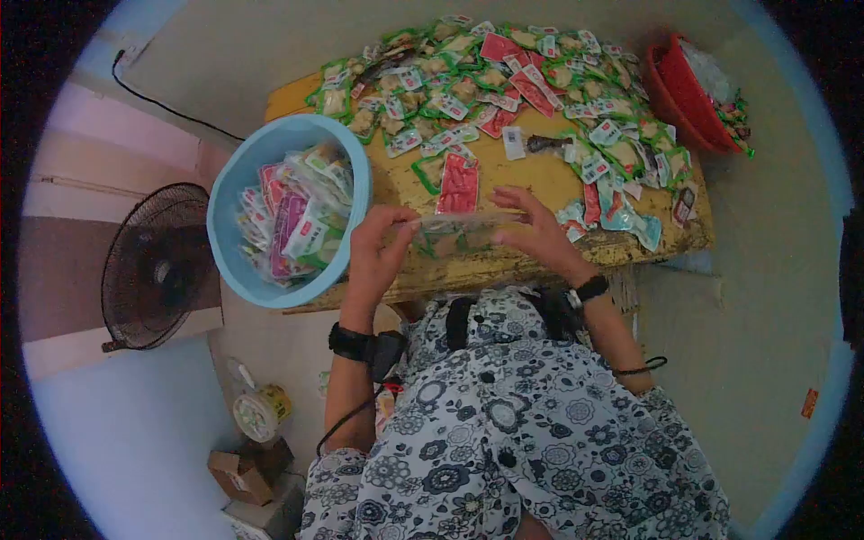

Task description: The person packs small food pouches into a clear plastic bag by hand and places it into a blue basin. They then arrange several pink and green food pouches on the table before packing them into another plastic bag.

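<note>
A clear plastic bag (461,236) is stretched between my two hands over the near edge of the yellow table, with small greenish and pinkish shapes showing in or through it. My left hand (382,245) pinches the bag's left upper corner. On the other side, my right hand (533,232) grips the right end between thumb and fingers, the upper fingers raised. Just beyond the bag lies a red packet (459,184), and a green-edged packet (428,171) is beside it. What the bag contains is too blurred to name.
Many small sealed food packets (450,90) are heaped across the table (396,184). At left stands a light blue basin (358,180) of packets; at right, a red basket (664,85). A black fan (162,270) is far left. Cardboard boxes (241,477) and a tub (258,416) sit below.
</note>
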Tool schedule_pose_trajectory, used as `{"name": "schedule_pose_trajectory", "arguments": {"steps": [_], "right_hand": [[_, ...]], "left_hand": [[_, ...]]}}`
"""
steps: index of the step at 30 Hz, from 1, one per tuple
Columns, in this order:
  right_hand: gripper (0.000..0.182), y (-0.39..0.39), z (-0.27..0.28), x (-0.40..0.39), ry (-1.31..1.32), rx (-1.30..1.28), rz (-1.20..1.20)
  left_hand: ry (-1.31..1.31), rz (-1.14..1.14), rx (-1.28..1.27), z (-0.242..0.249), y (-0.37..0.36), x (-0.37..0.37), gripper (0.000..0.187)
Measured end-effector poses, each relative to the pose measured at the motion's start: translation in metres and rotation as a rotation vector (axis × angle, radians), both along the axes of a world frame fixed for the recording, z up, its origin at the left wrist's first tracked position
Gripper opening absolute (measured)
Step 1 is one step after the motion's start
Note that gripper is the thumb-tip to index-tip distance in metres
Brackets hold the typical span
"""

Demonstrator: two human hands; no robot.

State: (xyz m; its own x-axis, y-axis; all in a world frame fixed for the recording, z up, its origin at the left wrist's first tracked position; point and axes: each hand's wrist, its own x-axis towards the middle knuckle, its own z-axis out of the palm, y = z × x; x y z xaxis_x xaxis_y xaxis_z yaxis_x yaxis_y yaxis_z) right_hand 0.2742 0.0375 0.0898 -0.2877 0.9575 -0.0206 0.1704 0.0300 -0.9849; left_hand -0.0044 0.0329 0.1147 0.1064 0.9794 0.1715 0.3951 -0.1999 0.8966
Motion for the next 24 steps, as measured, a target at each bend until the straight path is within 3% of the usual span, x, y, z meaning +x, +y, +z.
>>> {"name": "schedule_pose_trajectory", "arguments": {"steps": [5,8,11,14,17,20,24], "right_hand": [[0.060,0.016,-0.072,-0.002,-0.215,0.151,0.178],[0.058,0.019,-0.081,-0.011,0.107,-0.230,0.286],[0.063,0.022,-0.081,-0.012,-0.043,-0.142,0.259],[0.055,0.017,-0.078,-0.009,-0.275,-0.091,0.109],[0.051,0.009,-0.013,-0.018,-0.313,0.069,0.044],[0.049,-0.008,0.037,-0.014,-0.456,0.474,0.026],[0.044,-0.004,0.051,0.002,-0.668,0.401,0.169]], "left_hand": [[0.002,-0.035,0.043,0.003,0.001,-0.003,0.014],[-0.033,-0.002,-0.035,0.006,0.003,-0.002,0.015],[-0.052,0.128,-0.186,0.002,0.005,-0.004,0.015],[-0.305,0.158,-0.185,-0.006,0.008,-0.006,0.018],[-0.352,0.176,-0.172,-0.001,0.009,0.001,0.019],[-0.348,0.188,-0.222,-0.021,0.015,0.000,0.017],[-0.479,0.128,-0.253,-0.040,0.021,0.005,0.014]]}}
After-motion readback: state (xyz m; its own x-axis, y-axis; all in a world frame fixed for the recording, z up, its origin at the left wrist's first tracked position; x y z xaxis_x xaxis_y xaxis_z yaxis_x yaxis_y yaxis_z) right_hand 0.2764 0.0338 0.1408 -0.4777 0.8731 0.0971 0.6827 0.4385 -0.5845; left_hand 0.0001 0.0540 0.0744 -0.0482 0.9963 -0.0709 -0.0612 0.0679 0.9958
